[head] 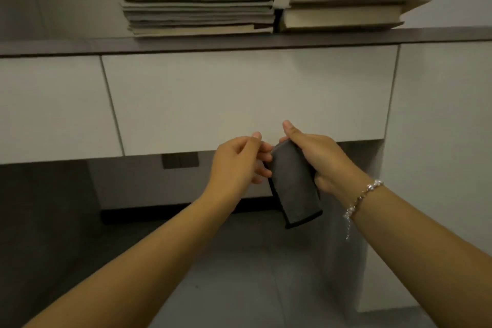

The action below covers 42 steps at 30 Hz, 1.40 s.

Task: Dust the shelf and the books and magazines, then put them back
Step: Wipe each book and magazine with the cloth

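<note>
Both hands meeting near centre, in front of white drawer front [239,98]. Right hand [316,157] gripping folded grey cloth [291,186], fingers curled round its top, thumb sticking up; cloth hanging down (dark edging along bottom). Left hand [237,162] pinching cloth's left edge, thumb and fingertips pressed together. Bracelet [362,197] sitting on right wrist. Far above, magazine stack [198,9] lying flat on grey shelf [66,46], left of centre; book pile [343,14] lying just beside it, to right.
</note>
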{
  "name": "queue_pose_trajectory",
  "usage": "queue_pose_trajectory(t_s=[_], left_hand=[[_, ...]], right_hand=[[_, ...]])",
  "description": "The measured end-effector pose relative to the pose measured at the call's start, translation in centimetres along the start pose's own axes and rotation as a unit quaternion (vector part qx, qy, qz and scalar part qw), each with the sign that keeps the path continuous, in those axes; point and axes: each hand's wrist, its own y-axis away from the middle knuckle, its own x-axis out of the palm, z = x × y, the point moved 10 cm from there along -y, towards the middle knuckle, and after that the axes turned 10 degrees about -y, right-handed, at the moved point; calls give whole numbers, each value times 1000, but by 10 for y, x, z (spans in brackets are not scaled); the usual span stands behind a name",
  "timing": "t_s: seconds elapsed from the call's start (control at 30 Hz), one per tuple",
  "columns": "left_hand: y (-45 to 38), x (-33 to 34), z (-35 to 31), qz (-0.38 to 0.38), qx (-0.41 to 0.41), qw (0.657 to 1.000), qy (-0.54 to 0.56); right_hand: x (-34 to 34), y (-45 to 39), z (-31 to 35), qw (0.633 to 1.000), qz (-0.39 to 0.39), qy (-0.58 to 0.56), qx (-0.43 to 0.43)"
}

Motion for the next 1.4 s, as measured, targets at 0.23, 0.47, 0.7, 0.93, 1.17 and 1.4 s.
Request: queue_pose_trajectory(t_s=[0.23, 0.47, 0.7, 0.93, 1.17, 1.4], left_hand=[[45, -30, 140, -3, -121, 993, -7], [102, -31, 256, 106, -227, 968, 13], [139, -41, 314, 128, -264, 956, 7], [190, -41, 375, 131, -362, 923, 19], [270, -39, 439, 139, -499, 855, -32], [333, -46, 476, 147, -558, 812, -94]], right_hand=[[56, 24, -129, 989, 81, -42, 116], [86, 59, -246, 970, 130, -45, 201], [90, 84, -323, 948, 181, -11, 261], [78, 113, -384, 891, 287, 131, 326], [57, 116, -398, 858, 271, 405, 163], [51, 219, -491, 682, 510, 504, 143]])
